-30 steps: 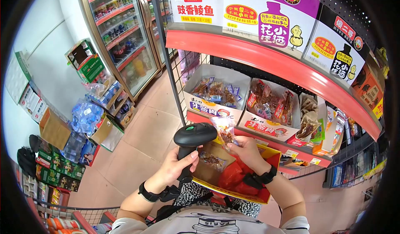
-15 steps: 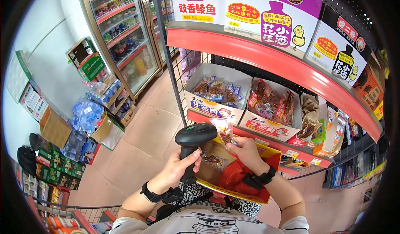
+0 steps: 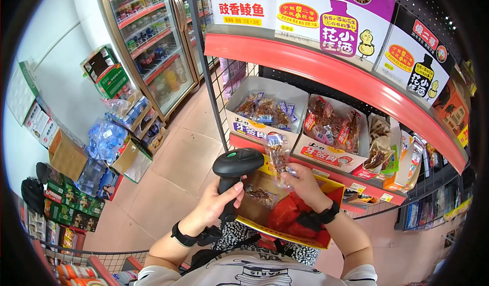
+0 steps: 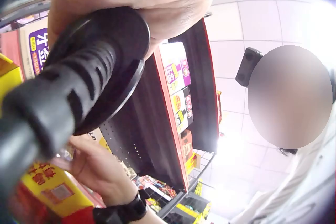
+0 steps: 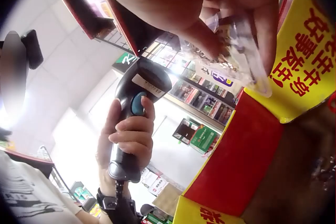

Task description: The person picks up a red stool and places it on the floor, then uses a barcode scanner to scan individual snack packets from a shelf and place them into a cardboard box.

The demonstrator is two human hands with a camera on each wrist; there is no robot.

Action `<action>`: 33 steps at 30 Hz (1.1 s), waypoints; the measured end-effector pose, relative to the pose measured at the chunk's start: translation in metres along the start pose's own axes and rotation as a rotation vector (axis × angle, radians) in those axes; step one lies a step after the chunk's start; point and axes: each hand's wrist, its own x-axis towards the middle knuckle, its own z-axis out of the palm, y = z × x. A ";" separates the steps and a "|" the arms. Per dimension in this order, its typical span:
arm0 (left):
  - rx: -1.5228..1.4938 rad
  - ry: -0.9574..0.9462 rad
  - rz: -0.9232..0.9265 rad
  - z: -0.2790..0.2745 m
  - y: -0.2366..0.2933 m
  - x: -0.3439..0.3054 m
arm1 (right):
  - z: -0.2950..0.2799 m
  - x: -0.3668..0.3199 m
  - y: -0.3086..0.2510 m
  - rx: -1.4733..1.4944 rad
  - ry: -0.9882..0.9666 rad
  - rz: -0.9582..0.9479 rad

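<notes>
So the clear plastic snack packet, crinkly and slim with reddish-brown bits inside, was pinched in the right hand's curled fingers, over the upper-left edge of the yellow box. The black scanner was gripped upright by the left hand, fingers wrapped round its handle.

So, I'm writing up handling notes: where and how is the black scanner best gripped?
Take the scanner by its slim handle, probably from the left, as the left hand does: below the wide head, fingers can curl round it, near the blue trigger.
</notes>
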 end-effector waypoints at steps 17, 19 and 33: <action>1.117 -0.382 0.190 -0.032 0.050 -0.002 | -0.085 0.021 -0.104 -0.771 -0.725 0.184; 1.126 -0.413 0.180 -0.026 0.053 0.000 | -0.079 0.025 -0.105 -0.815 -0.747 0.177; 1.117 -0.538 0.073 -0.013 0.036 0.012 | -0.069 0.034 -0.096 -0.810 -0.767 0.230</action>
